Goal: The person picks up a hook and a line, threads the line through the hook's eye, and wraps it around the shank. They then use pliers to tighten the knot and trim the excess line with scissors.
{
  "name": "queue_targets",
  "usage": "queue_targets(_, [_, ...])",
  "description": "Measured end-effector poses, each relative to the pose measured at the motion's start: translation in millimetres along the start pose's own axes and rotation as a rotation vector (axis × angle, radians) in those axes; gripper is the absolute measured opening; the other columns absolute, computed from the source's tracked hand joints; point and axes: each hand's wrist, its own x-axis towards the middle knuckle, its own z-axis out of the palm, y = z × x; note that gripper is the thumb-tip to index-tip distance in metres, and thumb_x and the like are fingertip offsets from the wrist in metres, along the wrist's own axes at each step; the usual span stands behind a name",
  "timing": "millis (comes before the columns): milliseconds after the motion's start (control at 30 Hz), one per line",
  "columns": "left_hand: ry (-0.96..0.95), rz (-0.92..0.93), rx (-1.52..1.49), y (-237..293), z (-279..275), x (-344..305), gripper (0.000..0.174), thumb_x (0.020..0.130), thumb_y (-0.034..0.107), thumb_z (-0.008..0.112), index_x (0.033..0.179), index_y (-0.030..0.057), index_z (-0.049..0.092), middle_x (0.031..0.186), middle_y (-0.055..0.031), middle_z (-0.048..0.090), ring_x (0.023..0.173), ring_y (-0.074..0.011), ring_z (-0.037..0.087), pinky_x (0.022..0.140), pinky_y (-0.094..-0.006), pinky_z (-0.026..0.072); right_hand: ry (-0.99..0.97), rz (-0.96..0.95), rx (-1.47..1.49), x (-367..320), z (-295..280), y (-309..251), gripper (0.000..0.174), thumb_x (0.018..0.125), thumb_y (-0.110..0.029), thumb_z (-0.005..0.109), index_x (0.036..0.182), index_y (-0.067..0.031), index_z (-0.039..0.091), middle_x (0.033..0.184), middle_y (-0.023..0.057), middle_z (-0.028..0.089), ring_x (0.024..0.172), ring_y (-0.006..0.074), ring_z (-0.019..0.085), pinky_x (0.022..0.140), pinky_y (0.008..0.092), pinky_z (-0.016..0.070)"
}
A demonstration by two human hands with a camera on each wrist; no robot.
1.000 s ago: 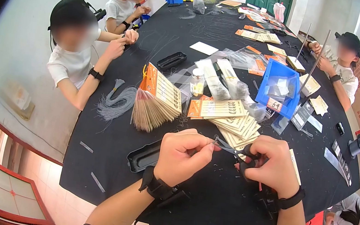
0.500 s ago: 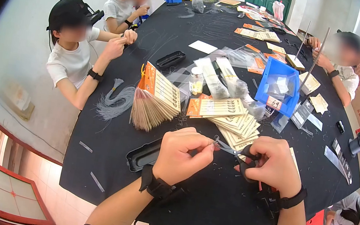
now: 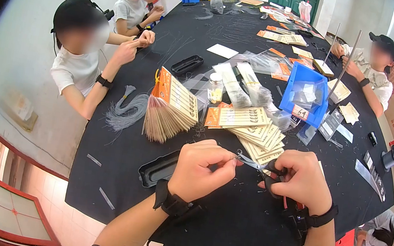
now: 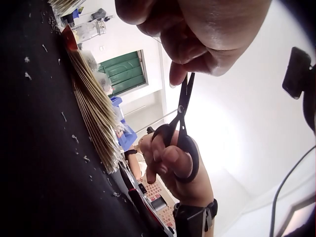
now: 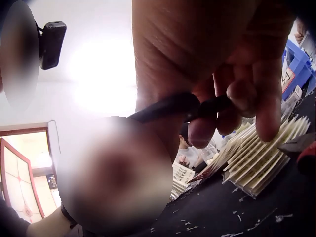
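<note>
In the head view my right hand (image 3: 304, 182) grips black-handled scissors (image 3: 267, 171), fingers through the handle loops. The blades point left at the fingertips of my left hand (image 3: 204, 171), which pinches something too small to make out. Seen from the left wrist, the scissors (image 4: 181, 111) have their blades slightly apart right beside the left hand's fingertips, and the right hand (image 4: 185, 163) holds the loops. In the right wrist view the right hand (image 5: 212, 54) covers most of the scissors.
Fanned card packs (image 3: 174, 107) and stacked cards (image 3: 246, 120) lie beyond my hands. A black tray (image 3: 157, 169) sits left of my left hand. Farther off are a jar (image 3: 215, 89), a blue bin (image 3: 305, 94) and a bundle of clear line (image 3: 127, 110). Several people are around the table.
The scissors and my left fingertips have shifted very slightly right. The left hand keeps its pinch and the right hand its grip on the scissors.
</note>
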Motion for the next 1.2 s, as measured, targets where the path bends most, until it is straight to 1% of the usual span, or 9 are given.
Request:
queue_targets(133, [0.002,0.010,0.011,0.4,-0.5,0.3,0.010,0.078,0.001,0.067,0.083,0.0019,0.075,0.059,-0.0029,0.058,0.054,-0.0103,0.050,0.050,-0.0260,0.0367,0.003,-0.027,-0.016,0.4,1.3,1.3,0.030,0.061,-0.017,0.084,0.063,-0.0025,0.058,0.059,0.0068,0.055,0.054,0.0197,0.053,0.050,0.0306,0.0400])
queue_targets(433, [-0.003,0.016,0.031,1.3,-0.1,0.4,0.010,0.077,0.001,0.067,0.082,0.0024,0.075,0.058,-0.0032,0.059,0.054,-0.0107,0.051,0.050,-0.0260,0.0374,-0.025,-0.049,-0.045,0.6,-0.1,1.7,0.031,0.063,-0.019,0.084,0.064,-0.0025,0.058,0.060,0.0077,0.056,0.055,0.0226,0.054,0.051,0.0324,0.0402])
queue_targets(533, [-0.005,0.012,0.022,0.6,-0.1,0.1,0.010,0.077,0.001,0.067,0.082,0.0027,0.075,0.059,-0.0032,0.059,0.054,-0.0107,0.051,0.050,-0.0260,0.0374,-0.043,-0.023,-0.039,0.7,-0.6,1.0,0.030,0.062,-0.018,0.083,0.064,-0.0025,0.058,0.061,0.0084,0.056,0.056,0.0237,0.055,0.051,0.0325,0.0407])
queue_targets(633, [-0.006,0.007,0.022,0.5,0.3,-0.1,0.010,0.077,0.002,0.067,0.083,0.0028,0.076,0.059,-0.0031,0.058,0.054,-0.0105,0.051,0.050,-0.0258,0.0372,-0.031,-0.052,-0.061,0.2,0.1,1.8,0.027,0.061,-0.016,0.082,0.066,-0.0023,0.059,0.061,0.0090,0.056,0.056,0.0250,0.056,0.052,0.0329,0.0417])
queue_targets(733, [-0.012,0.000,0.028,0.7,0.4,-0.2,0.011,0.078,0.002,0.067,0.083,0.0029,0.076,0.059,-0.0030,0.058,0.054,-0.0103,0.051,0.050,-0.0255,0.0371,-0.039,-0.019,-0.068,-0.4,-1.3,0.6,0.025,0.059,-0.015,0.080,0.067,-0.0020,0.059,0.061,0.0094,0.055,0.057,0.0259,0.057,0.053,0.0334,0.0426])
queue_targets(833, [-0.020,-0.004,0.031,0.0,0.4,-0.3,0.011,0.078,0.002,0.067,0.083,0.0029,0.076,0.059,-0.0030,0.057,0.054,-0.0102,0.051,0.050,-0.0254,0.0371,-0.027,-0.037,-0.062,-0.3,-1.0,0.9,0.024,0.059,-0.014,0.078,0.068,-0.0020,0.060,0.062,0.0101,0.056,0.057,0.0263,0.057,0.053,0.0336,0.0433])
queue_targets(1200, [-0.026,-0.011,0.043,1.8,0.3,0.2,0.010,0.078,0.003,0.066,0.081,0.0025,0.075,0.058,-0.0028,0.057,0.055,-0.0107,0.050,0.051,-0.0263,0.0379,-0.026,-0.060,-0.078,0.0,-1.3,1.5,0.024,0.062,-0.012,0.077,0.064,-0.0011,0.055,0.060,0.0099,0.054,0.056,0.0269,0.055,0.053,0.0344,0.0431])
